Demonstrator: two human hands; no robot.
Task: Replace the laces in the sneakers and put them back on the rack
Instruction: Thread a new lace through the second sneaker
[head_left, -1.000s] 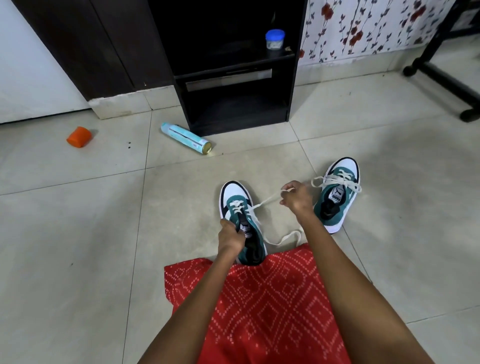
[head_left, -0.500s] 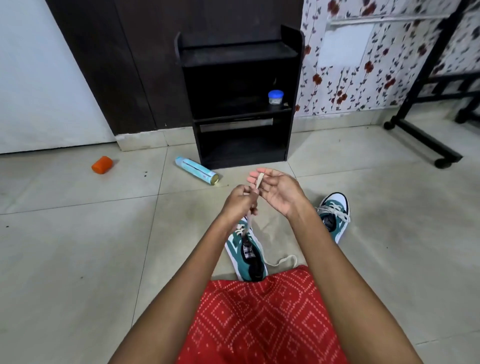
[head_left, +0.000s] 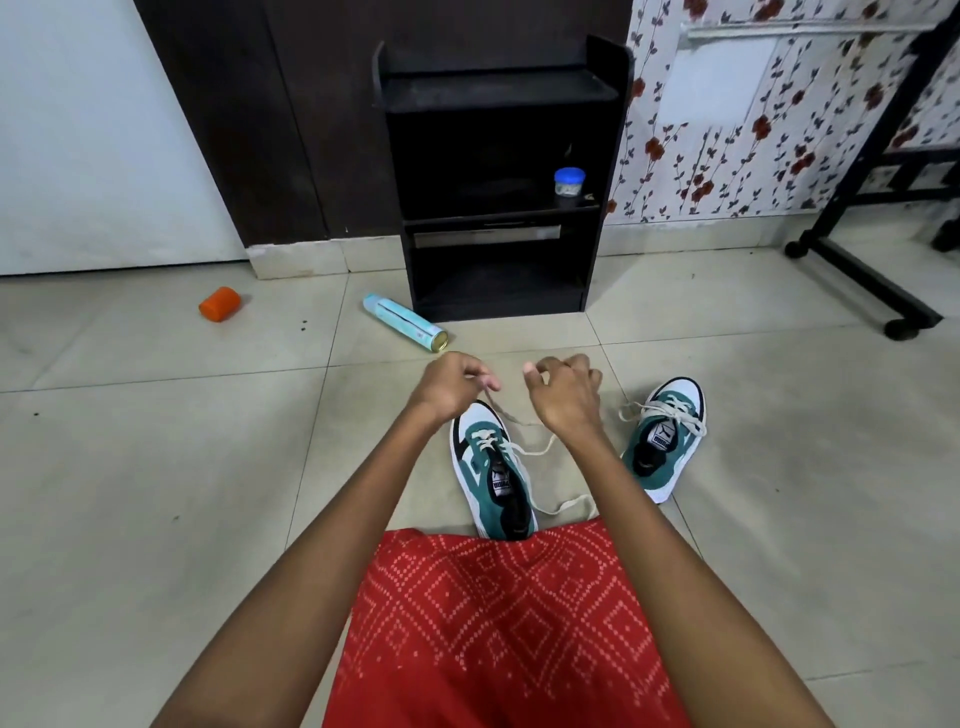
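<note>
Tiled floor (head_left: 156, 467): pale, carries everything listed below except the jar.
Rack (head_left: 498, 93): black, upright against the dark wall panel, open shelves facing the person; no sneaker on it.
Red patterned garment (head_left: 498, 623): over the person's lap, its far edge covering the heel of the near sneaker.
Black stand (head_left: 872, 280): wheeled foot on the floor, right of the rack.
Near sneaker (head_left: 485, 467): teal and white, toe pointing toward the rack, just in front of the lap; laced only through the lowest eyelets.
Far sneaker (head_left: 665, 436): same colours, well to the right of the first, fully laced, loose ends lying across its top.
Left hand (head_left: 452, 384): raised above the near sneaker's toe, thumb and fingers pinching the lace.
Right hand (head_left: 563, 395): beside the left, fingers curled (whether it grips the lace cannot be told).
Spray can (head_left: 405, 323): light blue, lying on its side at the rack's left foot.
Lace (head_left: 566, 506): white, running from the near sneaker up to the left hand, a loop trailing on the floor to the right.
Orange object (head_left: 220, 304): near the left wall.
Jar (head_left: 569, 182): small, blue lid, on the rack's middle shelf at its right end
</note>
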